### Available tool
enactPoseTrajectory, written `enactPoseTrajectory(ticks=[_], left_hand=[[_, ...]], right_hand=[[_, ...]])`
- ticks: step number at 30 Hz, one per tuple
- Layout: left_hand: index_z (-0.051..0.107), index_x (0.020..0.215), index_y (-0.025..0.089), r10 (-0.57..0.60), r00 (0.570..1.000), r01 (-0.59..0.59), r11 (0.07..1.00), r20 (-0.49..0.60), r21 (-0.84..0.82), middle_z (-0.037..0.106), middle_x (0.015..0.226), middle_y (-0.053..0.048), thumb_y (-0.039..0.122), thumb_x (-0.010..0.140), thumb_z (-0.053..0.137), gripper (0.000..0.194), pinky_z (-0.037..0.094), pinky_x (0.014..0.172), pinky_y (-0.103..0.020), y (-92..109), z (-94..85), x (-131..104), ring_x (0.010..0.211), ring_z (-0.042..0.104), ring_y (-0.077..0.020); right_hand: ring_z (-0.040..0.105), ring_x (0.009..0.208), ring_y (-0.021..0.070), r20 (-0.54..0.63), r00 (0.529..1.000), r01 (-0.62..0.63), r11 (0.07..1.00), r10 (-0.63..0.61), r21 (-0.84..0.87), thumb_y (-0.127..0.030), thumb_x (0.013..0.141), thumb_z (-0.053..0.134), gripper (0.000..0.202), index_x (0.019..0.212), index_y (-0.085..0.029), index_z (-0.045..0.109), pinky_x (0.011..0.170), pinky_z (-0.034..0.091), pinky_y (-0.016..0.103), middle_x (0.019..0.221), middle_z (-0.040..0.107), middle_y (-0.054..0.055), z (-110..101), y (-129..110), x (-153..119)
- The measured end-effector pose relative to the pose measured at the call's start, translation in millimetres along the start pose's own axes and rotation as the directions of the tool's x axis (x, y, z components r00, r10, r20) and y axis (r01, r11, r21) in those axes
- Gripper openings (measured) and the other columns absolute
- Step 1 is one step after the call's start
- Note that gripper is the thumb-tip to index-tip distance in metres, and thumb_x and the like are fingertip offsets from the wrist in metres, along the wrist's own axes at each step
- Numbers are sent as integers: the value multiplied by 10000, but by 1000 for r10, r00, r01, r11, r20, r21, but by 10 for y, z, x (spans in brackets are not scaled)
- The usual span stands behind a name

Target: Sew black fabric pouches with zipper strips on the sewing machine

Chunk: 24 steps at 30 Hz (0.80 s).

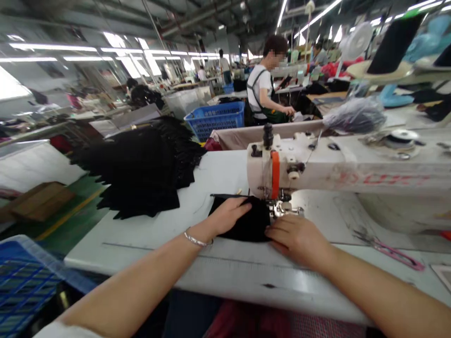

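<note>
A black fabric piece (246,223) lies flat on the white sewing table, its right edge at the presser foot of a white sewing machine (317,162). My left hand (229,216) rests on the upper left part of the fabric, palm down, with its fingers pointing right. On the lower right edge, close beside the presser foot, my right hand (298,237) touches the cloth with its fingertips. Both hands press the fabric from above, fingers extended. The cloth under the needle is partly hidden by the machine head.
A large pile of black pieces (141,164) lies on the table's left. Pink-handled scissors (391,251) rest at the right. Blue baskets stand at lower left (31,281) and behind the table (216,119). A person (260,89) works beyond the machine.
</note>
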<state>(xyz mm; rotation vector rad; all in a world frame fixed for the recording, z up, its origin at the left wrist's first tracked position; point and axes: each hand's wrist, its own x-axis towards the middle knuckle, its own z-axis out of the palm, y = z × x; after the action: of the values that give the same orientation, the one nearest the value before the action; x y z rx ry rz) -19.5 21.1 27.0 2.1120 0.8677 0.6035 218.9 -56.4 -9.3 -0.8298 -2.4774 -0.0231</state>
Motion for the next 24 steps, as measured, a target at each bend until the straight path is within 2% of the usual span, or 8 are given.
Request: enactPoseTrajectory(ticks=[4,6,8,10,13,17,20,24], left_hand=[[667,1214,151,-39,999,39,998,16,39,753,1150,-77,355,1045,445,346,521,1063,-440,-24,28,-63,1105,690,-236],[624,1280,142,33,996,-48,983,83,177,689,1307,-105,271,1044,431,331,482,1115,-445,15,72,-128,1225,640,-227],[557,1364,122,151,969,-213,908,193,361,597,1437,-132,184,1026,429,367,425,1176,-449,55,149,-196,1360,540,-226],[500,1416,98,231,929,-353,790,291,502,553,1474,-152,144,993,471,427,356,1227,-478,71,245,-249,1434,455,-252],[462,1446,106,241,904,-420,659,354,624,568,1448,-140,129,961,516,489,300,1259,-483,48,363,-280,1449,429,-271],[477,1426,119,259,877,-476,594,406,649,577,1442,-104,99,957,490,470,337,1242,-436,4,390,-262,1429,448,-251],[517,1393,111,285,860,-506,586,424,633,578,1446,-96,85,944,506,450,322,1251,-428,-18,352,-233,1431,440,-251],[591,1319,168,278,852,-515,591,443,621,563,1472,-54,93,940,546,389,305,1259,-429,-93,292,-152,1442,423,-235]], right_hand=[[682,937,191,0,1000,0,996,0,84,-201,971,585,170,1065,-187,726,853,544,365,1006,754,61,-51,19,-31],[683,915,186,-10,1000,21,997,-20,80,-197,969,587,170,1061,-183,730,826,550,357,994,753,58,-63,-1,-28],[673,876,188,-14,999,34,998,-33,49,-186,961,596,150,1029,-177,730,788,548,355,963,744,54,-71,-27,-22],[648,821,191,-7,999,41,999,-41,7,-180,960,595,128,952,-177,722,746,536,356,903,724,45,-76,-47,-20],[618,801,191,17,998,57,998,-57,-27,-180,974,574,147,906,-180,704,740,517,358,862,698,35,-78,-65,-28],[621,875,194,40,998,43,999,-43,-2,-183,980,575,127,950,-180,698,794,509,357,911,699,42,-94,-90,-38],[617,857,192,53,998,25,1000,-25,-1,-184,980,572,137,920,-186,696,775,505,353,885,693,41,-109,-112,-32],[620,825,202,52,999,6,999,-5,-35,-187,973,579,146,879,-186,690,732,505,370,882,696,44,-96,-118,-18]])
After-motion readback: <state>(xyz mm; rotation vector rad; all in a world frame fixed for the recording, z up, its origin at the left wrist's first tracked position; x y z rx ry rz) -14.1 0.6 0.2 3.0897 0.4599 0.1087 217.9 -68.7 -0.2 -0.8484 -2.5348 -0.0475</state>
